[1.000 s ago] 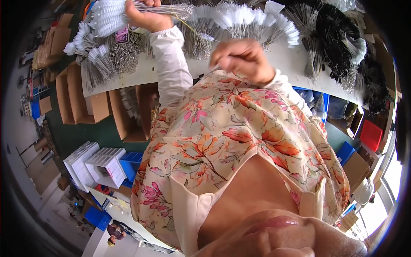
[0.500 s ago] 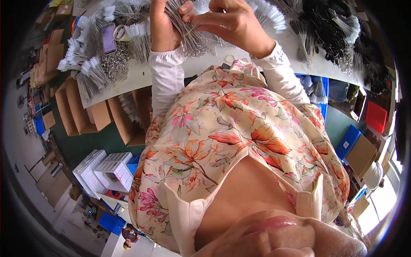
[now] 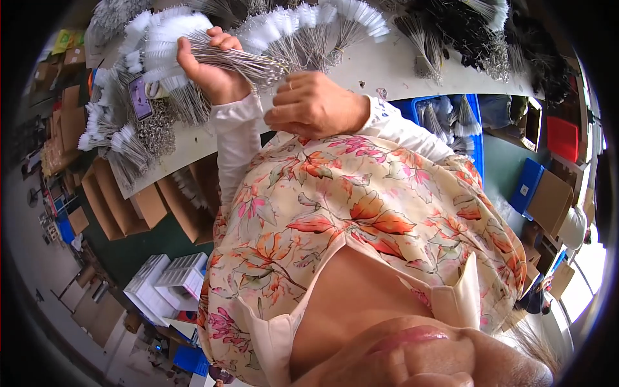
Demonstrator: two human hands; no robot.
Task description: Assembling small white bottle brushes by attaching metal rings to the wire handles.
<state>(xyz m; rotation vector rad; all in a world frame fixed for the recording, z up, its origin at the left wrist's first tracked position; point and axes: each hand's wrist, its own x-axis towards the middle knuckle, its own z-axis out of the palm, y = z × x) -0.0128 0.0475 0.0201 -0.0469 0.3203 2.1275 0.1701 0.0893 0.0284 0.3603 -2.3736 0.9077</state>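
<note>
White tbl (image 3: 353,69), grn flr (image 3: 153,242) below, L fingers (image 3: 227,41) grip wire-brush bundle (image 3: 245,63), R fingers (image 3: 289,104) curled, grip unclear

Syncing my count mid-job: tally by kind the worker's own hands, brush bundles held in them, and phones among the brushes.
Hands: 2 (left hand, right hand)
Held brush bundle: 1, in the left hand
Phone: 1
Total: 4

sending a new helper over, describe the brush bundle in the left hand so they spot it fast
At the white table, find the wearer's left hand. Across its palm lies a white brush bundle, wires running rightward. Unlike the bundles on the table, this one is held.
</note>
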